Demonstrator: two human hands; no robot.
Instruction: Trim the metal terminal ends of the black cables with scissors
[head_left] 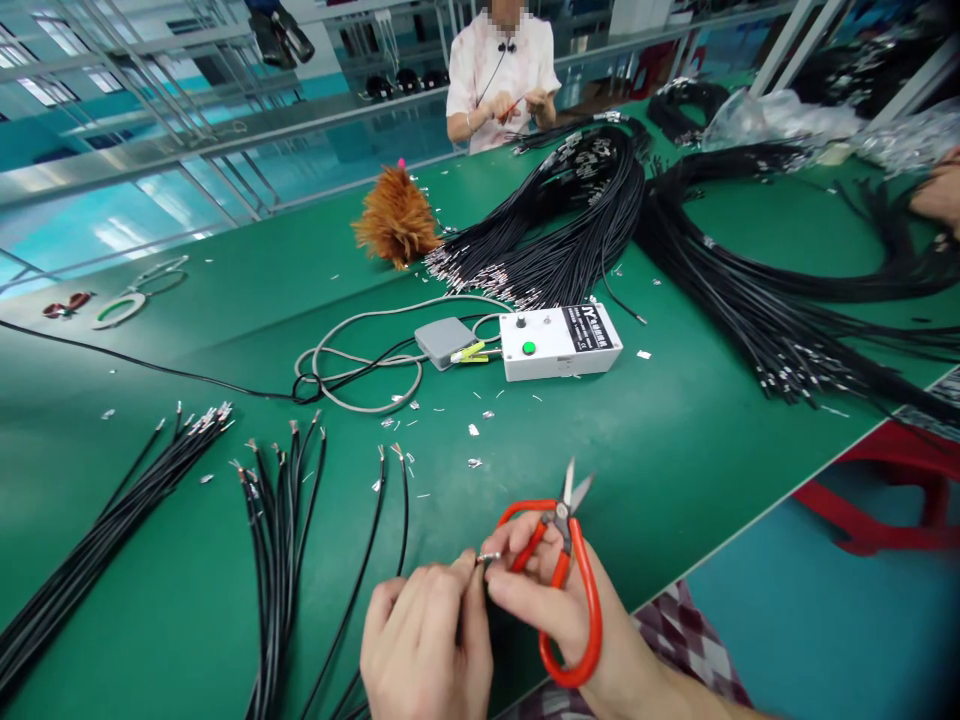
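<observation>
My left hand (427, 640) is closed around a black cable, whose stripped, silvery end (489, 557) pokes out past the fingertips. Close by on the right, my right hand (555, 590) holds red-handled scissors (581, 570), with the blades apart and pointing away from me. Its thumb and forefinger are by the bare cable end; whether they touch it I cannot tell. Left of my hands, two loose black cables (406, 510) lie with frayed wire ends. Beyond them are a small bunch of black cables (285, 560) and a thicker bundle (112, 530).
A white control box (559, 345) with a green button, a grey pad (444, 342) and looped cords sit mid-table. Behind are a brown feather duster (397, 220) and large black cable coils (555, 210). A person (502, 85) works across the table; another hand (939, 192) shows at right.
</observation>
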